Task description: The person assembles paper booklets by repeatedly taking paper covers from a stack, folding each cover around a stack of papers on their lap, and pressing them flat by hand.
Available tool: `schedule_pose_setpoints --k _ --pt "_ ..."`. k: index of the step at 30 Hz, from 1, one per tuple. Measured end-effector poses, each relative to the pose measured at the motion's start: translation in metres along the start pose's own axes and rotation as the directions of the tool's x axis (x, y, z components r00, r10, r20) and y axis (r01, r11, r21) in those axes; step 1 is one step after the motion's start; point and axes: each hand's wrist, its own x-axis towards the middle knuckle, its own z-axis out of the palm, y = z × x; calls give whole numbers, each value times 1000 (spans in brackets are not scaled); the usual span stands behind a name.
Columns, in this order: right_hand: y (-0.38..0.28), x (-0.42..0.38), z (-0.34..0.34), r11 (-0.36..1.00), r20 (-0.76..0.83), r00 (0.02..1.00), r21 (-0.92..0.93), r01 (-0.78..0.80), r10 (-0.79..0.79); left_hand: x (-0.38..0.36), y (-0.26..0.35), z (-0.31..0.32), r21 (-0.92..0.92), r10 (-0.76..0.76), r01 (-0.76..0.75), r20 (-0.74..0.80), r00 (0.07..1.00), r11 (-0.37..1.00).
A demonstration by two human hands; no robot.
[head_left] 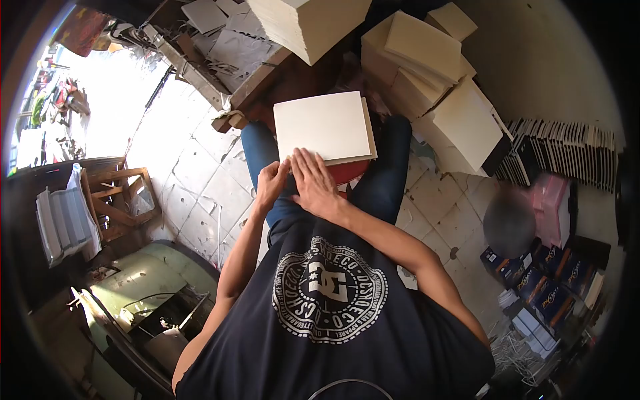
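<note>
A cream rectangular board or sheet stack [323, 127] lies over a red seat or stool [347, 173] between my knees. At its lower left corner, my left hand [272, 182] is closed, its thumb and fingers pinched at the edge. My right hand [313, 183] lies flat beside it, fingers stretched together, with the fingertips on the board's near edge. Another layer shows under the top sheet along the right side. Whether my left fingers hold only the top sheet is too small to tell.
A tall cream stack [310, 27] stands just ahead. More cream stacks [460, 127] lean at the right, beside a row of dark-edged boards [567, 150]. Dark blue boxes [547, 280] sit lower right. A wooden crate [120, 200] and green machine [143, 283] are at left.
</note>
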Motion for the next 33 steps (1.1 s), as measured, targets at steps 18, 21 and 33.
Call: schedule_pose_setpoints --k 18,21,33 --pt "79 -2 -43 994 -391 920 85 71 -32 -52 103 6 111 262 -245 -180 948 963" --pt "88 8 -71 964 -488 866 161 210 -107 -71 131 -2 -224 335 -333 -31 942 916" --pt "248 23 -267 952 -864 503 -165 -257 -14 -216 293 -42 -523 977 -849 -209 36 -81"
